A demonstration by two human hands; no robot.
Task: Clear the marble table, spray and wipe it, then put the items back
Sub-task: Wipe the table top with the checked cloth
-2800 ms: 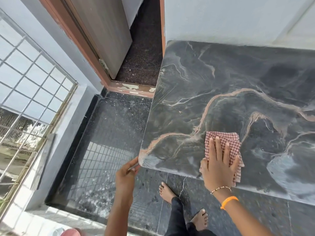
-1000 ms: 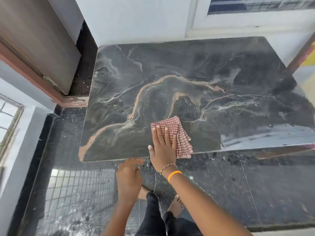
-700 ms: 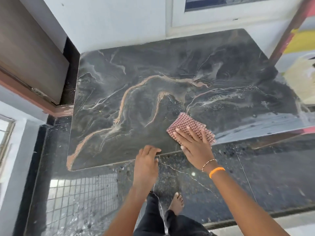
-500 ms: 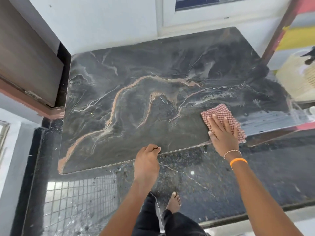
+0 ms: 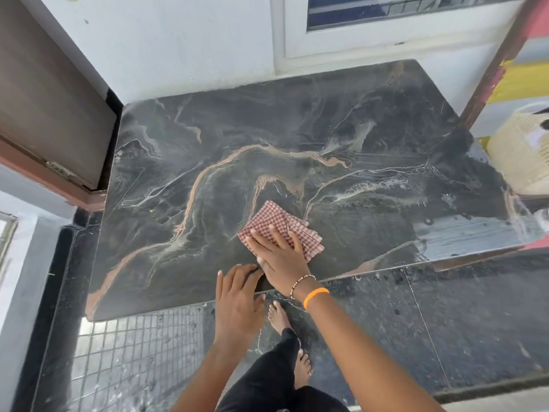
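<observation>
The dark marble table [image 5: 208, 138], veined in orange and white, fills the middle of the view with nothing standing on it. A folded red-and-white checked cloth [image 5: 274, 218] lies on its front middle. My right hand [image 5: 279, 254] presses flat on the cloth's near half, fingers spread. My left hand [image 5: 237, 298] rests with its fingers on the table's front edge, just left of the right wrist, and holds nothing. Wet streaks shine on the table's right side.
A white wall and a window frame [image 5: 386, 34] stand behind the table. An open wooden door [image 5: 50, 93] is at the left. A cream woven basket [image 5: 523, 153] sits past the table's right end. Dark wet floor tiles [image 5: 445, 322] and my bare feet lie below.
My right hand has slid the cloth back left from the table's right front toward the middle. My left hand has stayed on the front edge.
</observation>
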